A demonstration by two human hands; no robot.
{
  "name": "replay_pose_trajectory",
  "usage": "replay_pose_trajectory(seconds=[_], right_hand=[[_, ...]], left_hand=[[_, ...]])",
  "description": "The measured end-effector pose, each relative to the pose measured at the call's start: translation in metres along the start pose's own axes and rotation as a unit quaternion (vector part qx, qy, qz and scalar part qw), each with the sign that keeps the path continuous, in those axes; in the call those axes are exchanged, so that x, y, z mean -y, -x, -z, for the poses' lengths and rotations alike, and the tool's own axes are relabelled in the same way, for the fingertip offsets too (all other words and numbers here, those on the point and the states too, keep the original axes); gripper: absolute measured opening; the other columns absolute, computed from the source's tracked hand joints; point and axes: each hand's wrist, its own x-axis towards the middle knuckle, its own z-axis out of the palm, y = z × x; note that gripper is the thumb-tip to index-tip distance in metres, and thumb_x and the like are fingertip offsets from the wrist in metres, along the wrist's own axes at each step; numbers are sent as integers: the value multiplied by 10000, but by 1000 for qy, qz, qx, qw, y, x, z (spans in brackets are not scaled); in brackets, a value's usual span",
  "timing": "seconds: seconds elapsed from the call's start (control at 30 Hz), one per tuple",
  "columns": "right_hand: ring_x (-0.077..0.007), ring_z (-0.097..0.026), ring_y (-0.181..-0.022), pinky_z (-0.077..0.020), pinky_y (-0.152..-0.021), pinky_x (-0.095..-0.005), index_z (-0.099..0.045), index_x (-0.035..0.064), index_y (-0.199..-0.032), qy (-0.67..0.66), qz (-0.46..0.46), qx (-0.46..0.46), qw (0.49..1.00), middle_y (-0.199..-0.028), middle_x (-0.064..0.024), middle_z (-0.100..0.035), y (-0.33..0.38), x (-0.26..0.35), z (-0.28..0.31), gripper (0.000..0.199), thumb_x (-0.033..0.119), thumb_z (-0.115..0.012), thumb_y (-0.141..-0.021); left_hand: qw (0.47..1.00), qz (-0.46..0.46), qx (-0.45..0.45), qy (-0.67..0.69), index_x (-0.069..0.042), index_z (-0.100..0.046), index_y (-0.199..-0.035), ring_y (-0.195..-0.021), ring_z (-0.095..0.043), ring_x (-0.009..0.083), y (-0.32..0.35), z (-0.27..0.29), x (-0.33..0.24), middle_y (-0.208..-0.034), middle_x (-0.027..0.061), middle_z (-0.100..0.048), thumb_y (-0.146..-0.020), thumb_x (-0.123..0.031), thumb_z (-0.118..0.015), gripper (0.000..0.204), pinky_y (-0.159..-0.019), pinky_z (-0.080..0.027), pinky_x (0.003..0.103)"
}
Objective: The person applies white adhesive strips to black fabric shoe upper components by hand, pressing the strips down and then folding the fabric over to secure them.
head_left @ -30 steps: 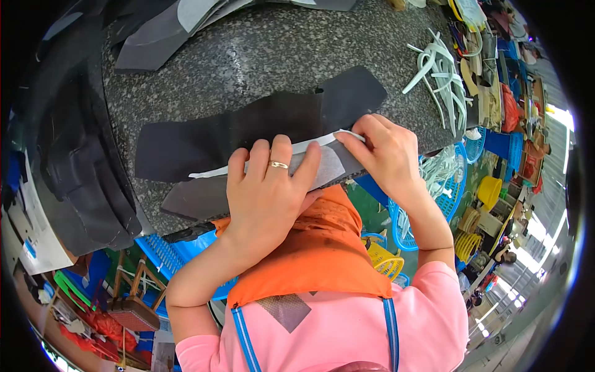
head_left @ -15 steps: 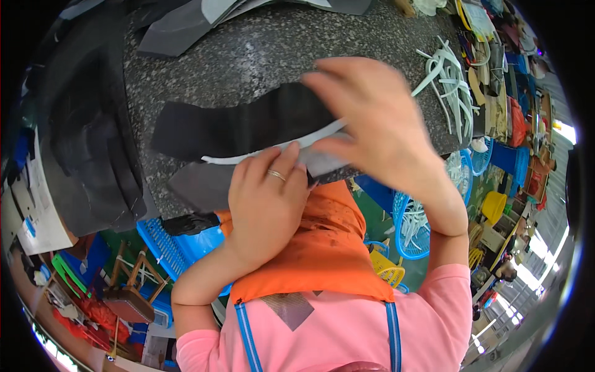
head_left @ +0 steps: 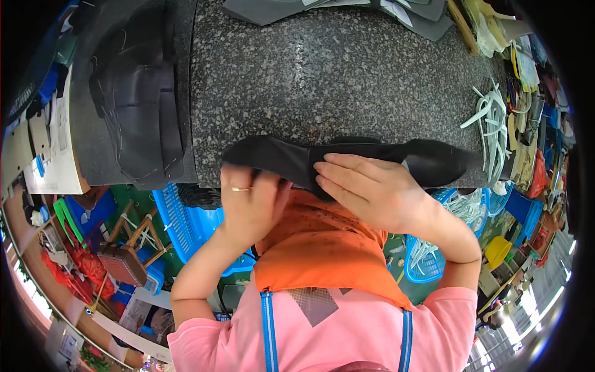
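Note:
A long black piece of soft sheet material [head_left: 266, 152] lies along the near edge of the speckled stone table [head_left: 297, 80], its surface bent and folded in the middle. My left hand [head_left: 251, 208], wearing a ring, curls its fingers over the near edge of the piece's left part; its fingertips are partly hidden. On the middle of the piece, my right hand [head_left: 381, 192] rests flat with fingers stretched to the left. The right part [head_left: 437, 164] reaches past my right hand toward a bundle of pale strips [head_left: 494, 124]. The white strip and grey layer are hidden.
Left of the table lies a stack of black sheet pieces [head_left: 139, 111]. Grey cut pieces [head_left: 263, 9] sit at the far edge. Below the table are a blue basket [head_left: 176, 214] on the left and a blue basket with pale strips [head_left: 424, 257] on the right.
The black piece has been turned over and folded, covering the white strip, and lies nearer the front edge. My right hand has come down flat on it. The view has shifted left.

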Motion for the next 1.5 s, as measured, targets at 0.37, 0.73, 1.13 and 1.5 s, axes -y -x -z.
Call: replay_pose_trajectory(seconds=[0.37,0.73,1.13,1.5], right_hand=[[-186,-596,-988,-512,-777,-285,-682,33,-901,49,5,77,996,-1309,-131,-610,-17,-1,-3,225,195,-610,-764],[-222,-605,-1072,-443,-1014,-458,-713,103,-921,140,-35,-106,984,-1037,-55,-701,24,25,45,323,266,-732,-642],[-334,-599,-1118,-516,-935,-420,-687,68,-1137,166,-301,67,937,-1133,-128,-622,73,-6,39,388,167,-688,-762],[-362,-605,-1064,-497,-915,-427,-708,25,-975,-74,-448,-212,865,-1103,-161,-657,78,-27,20,213,90,-717,-773]], left_hand=[[963,-169,97,-186,-58,-713,-1121,-1082,-640,293,-36,47,11,-1186,94,-659,-770,-118,-647,362,-873,-540,398],[985,21,13,170,-45,-621,-1226,-997,-602,294,-47,-20,-40,-1151,126,-670,-714,22,-719,526,-824,-489,435],[974,-67,152,153,1,-700,-1085,-764,-626,257,-86,-24,-66,-1066,98,-707,-802,-43,-670,289,-695,-532,352],[899,-334,244,-141,12,-653,-981,-746,-589,173,-105,-31,-88,-1265,235,-626,-710,-89,-655,290,-578,-509,274]])
